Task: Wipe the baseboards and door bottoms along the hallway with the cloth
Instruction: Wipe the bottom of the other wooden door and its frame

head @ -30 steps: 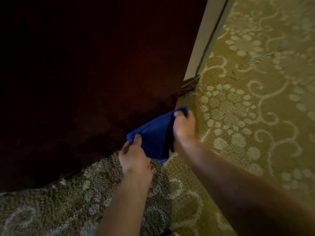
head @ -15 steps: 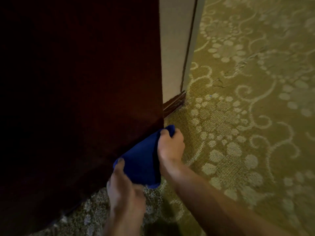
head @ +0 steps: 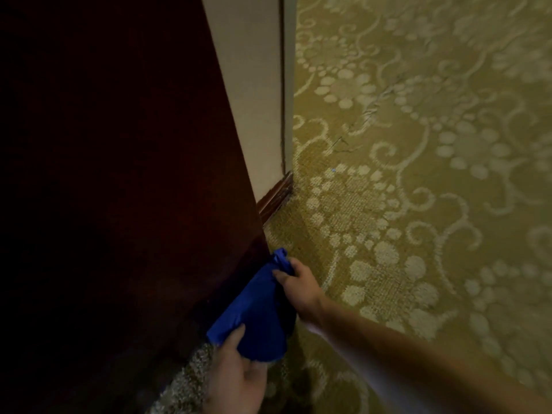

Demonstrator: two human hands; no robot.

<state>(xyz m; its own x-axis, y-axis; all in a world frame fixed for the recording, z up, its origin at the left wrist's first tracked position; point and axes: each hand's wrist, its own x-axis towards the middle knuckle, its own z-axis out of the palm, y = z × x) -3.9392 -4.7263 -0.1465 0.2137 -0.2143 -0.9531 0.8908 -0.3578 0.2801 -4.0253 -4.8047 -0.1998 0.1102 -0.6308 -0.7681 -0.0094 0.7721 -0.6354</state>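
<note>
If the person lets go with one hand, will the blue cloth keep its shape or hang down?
The blue cloth would probably hang down: it sags and creases between the left hand and the right hand, so it looks floppy. It is likely light, since each hand holds only a corner. Bunched at the right hand, it should crumple easily against the door.

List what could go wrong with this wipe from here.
1. The blue cloth is stretched between the left hand and right hand; either pinched corner might slip free.
2. The dark door is dim, so missed dirt would be hard to spot.
</note>
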